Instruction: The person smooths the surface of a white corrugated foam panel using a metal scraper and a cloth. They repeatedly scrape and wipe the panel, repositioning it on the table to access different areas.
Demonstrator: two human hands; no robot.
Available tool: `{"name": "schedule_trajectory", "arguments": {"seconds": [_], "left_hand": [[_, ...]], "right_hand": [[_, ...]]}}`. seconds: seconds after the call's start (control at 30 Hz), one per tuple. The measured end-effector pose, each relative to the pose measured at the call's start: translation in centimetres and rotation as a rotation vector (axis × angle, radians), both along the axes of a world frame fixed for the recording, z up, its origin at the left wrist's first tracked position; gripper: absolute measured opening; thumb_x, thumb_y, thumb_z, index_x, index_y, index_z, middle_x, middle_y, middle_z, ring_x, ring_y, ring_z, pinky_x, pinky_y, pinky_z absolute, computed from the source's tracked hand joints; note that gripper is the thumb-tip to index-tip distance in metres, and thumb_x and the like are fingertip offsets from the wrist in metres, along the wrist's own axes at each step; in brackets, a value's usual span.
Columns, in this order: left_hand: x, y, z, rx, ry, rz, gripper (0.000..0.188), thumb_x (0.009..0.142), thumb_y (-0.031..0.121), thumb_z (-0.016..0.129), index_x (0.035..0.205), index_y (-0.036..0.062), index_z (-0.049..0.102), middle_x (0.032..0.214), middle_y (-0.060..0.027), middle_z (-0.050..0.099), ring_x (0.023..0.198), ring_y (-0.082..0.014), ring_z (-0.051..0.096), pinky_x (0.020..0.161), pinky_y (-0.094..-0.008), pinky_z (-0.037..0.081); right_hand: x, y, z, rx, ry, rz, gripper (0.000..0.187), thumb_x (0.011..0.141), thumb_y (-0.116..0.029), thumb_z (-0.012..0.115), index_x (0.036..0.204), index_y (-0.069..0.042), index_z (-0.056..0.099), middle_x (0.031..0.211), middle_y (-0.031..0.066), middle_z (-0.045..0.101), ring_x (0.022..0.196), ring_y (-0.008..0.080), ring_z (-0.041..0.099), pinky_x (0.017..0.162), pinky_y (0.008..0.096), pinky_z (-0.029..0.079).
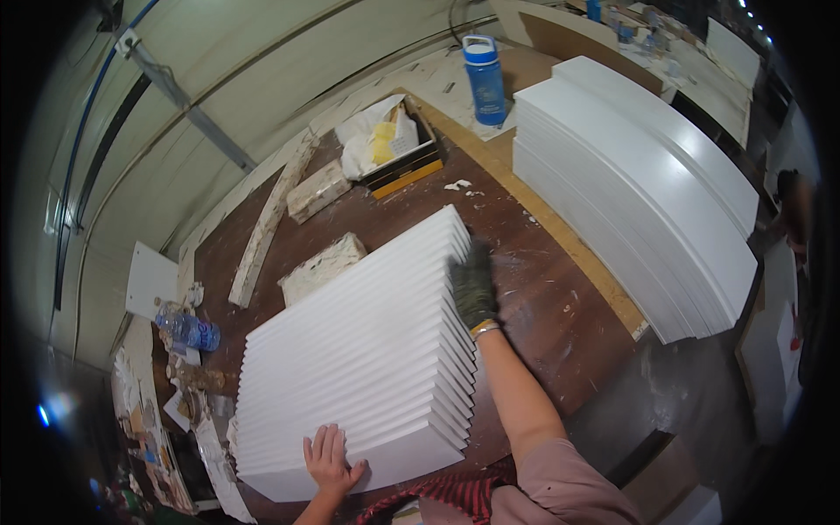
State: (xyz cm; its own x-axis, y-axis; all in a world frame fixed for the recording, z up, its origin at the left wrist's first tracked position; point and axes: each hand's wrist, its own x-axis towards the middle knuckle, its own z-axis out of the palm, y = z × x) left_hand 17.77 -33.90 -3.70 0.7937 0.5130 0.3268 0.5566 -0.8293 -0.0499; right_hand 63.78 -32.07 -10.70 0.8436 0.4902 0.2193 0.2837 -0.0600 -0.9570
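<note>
A stack of white panels (pixel 350 350) lies on the brown table, its layers fanned out in even steps. My bare left hand (pixel 330 459) rests on the nearest panel at the stack's front edge, fingers stretched out. Against the stack's right side is my right hand (pixel 473 284), in a dark glove with a yellow cuff. Its palm lies along the panel ends with the fingers extended, their tips partly hard to make out. Neither hand is wrapped round anything.
A taller stack of white boards (pixel 630 192) stands at the right. Beyond the table are a blue bottle (pixel 486 83) and an open box (pixel 402 166) with plastic and paper. Crusted blocks (pixel 319 191) and a long bar (pixel 267 232) lie behind; a plastic bottle (pixel 188 331) sits left.
</note>
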Motion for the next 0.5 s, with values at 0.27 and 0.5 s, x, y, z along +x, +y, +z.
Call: {"name": "schedule_trajectory", "arguments": {"seconds": [0.27, 0.5], "left_hand": [[-0.4, -0.4, 0.8, -0.058, 0.117, 0.041, 0.066, 0.085, 0.058, 0.066, 0.132, 0.0125, 0.064, 0.14, -0.0058, 0.062, 0.129, -0.0242, 0.059, 0.108, -0.0571, 0.038], [-0.4, -0.7, 2.8, -0.242, -0.161, -0.017, 0.061, 0.089, 0.047, 0.068, 0.139, 0.0132, 0.061, 0.149, -0.0049, 0.055, 0.138, -0.0221, 0.052, 0.113, -0.0543, 0.037]], "right_hand": [[0.5, -1.9, -1.2, -0.076, -0.275, 0.089, 0.066, 0.103, -0.028, 0.055, 0.155, 0.004, 0.031, 0.162, 0.0255, 0.03, 0.15, 0.0367, 0.029, 0.124, 0.0452, 0.023], [-9.6, -7.7, 4.3, 0.092, -0.276, 0.131, 0.049, 0.106, -0.01, 0.047, 0.152, 0.002, 0.039, 0.16, 0.0202, 0.038, 0.147, 0.0311, 0.037, 0.122, 0.0438, 0.029]]}}
